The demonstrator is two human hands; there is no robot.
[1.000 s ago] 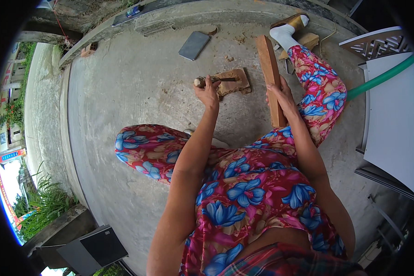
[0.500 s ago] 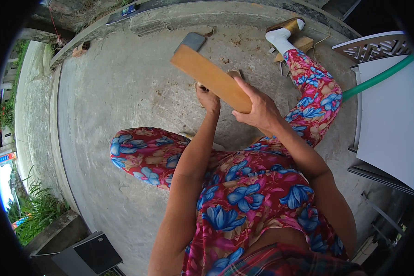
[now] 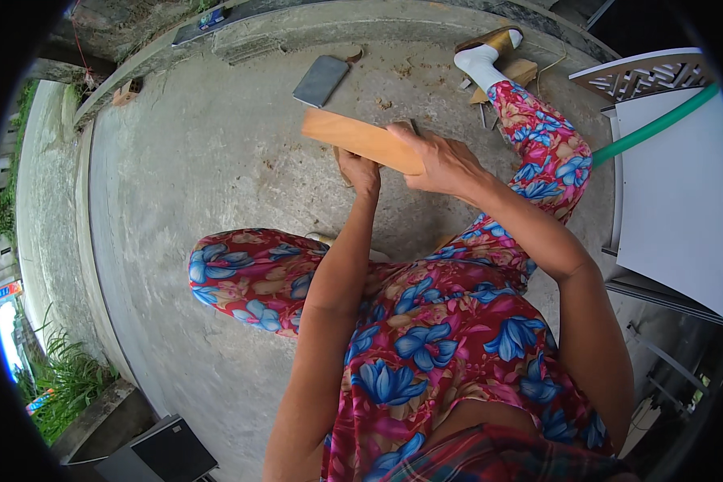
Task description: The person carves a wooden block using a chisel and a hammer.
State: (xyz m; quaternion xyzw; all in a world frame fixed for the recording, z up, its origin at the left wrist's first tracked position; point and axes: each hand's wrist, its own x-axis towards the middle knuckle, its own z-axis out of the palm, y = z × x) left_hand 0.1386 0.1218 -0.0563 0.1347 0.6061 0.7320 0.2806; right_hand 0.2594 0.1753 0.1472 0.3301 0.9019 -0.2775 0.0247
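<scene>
A flat, orange-brown wooden board (image 3: 357,138) is held up in front of me, slanting from upper left to lower right. My right hand (image 3: 446,165) is closed around its right end, thumb along the upper edge. Under the middle of the board, my left hand (image 3: 360,171) is closed with its fingers curled. The board covers much of those fingers, so I cannot make out what they grip. A small dark piece (image 3: 414,126) shows behind the board beside my right hand.
A dark grey rectangular slab (image 3: 323,80) lies on the concrete floor (image 3: 177,161) beyond the board. Wood pieces (image 3: 518,74) and thin metal tools (image 3: 488,116) lie by my right foot. To the right, a green hose (image 3: 659,124) crosses a white panel (image 3: 667,201).
The board's near end has swung up and away from me with my right hand, so it lies flatter across the view. My left hand stays beneath it. The view has shifted slightly.
</scene>
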